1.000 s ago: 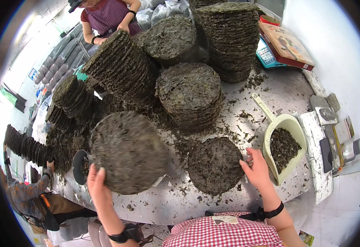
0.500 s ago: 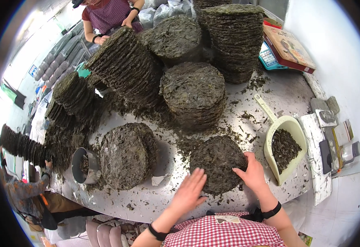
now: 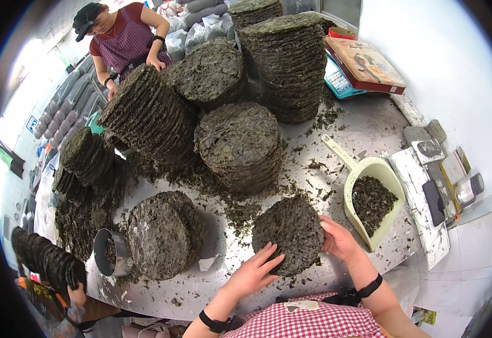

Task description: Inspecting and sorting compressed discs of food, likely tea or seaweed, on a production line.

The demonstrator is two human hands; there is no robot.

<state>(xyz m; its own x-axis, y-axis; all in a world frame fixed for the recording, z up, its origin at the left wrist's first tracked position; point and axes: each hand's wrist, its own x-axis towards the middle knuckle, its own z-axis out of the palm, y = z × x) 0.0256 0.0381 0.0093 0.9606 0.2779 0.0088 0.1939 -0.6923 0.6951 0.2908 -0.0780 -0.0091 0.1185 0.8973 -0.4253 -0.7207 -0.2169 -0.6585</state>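
A dark, round cake of dried seaweed (image 3: 289, 236) lies before me near the table's front edge, its outline now angular on the upper right. My left hand (image 3: 251, 274) rests at its lower left rim, fingers stretched and spread, the tips on the seaweed. At the right rim, my right hand (image 3: 339, 239) pinches the seaweed's edge between thumb and fingers; some fingertips are hidden. Left of it lies a thicker round stack of dried seaweed (image 3: 164, 235). Farther back stands another round seaweed stack (image 3: 238, 146).
Tall seaweed stacks (image 3: 285, 67) fill the table's far side. A cream dustpan (image 3: 349, 194) with seaweed scraps lies right; a grey cylindrical container (image 3: 123, 262) stands left. Scraps litter the metal table (image 3: 325, 169). One person (image 3: 130, 34) works opposite; another's hand (image 3: 77, 294) is at a seaweed stack lower left.
The whole view has shifted. My right hand has closed on the seaweed's right edge, and the cake's outline looks more angular. My left fingers lie farther onto it.
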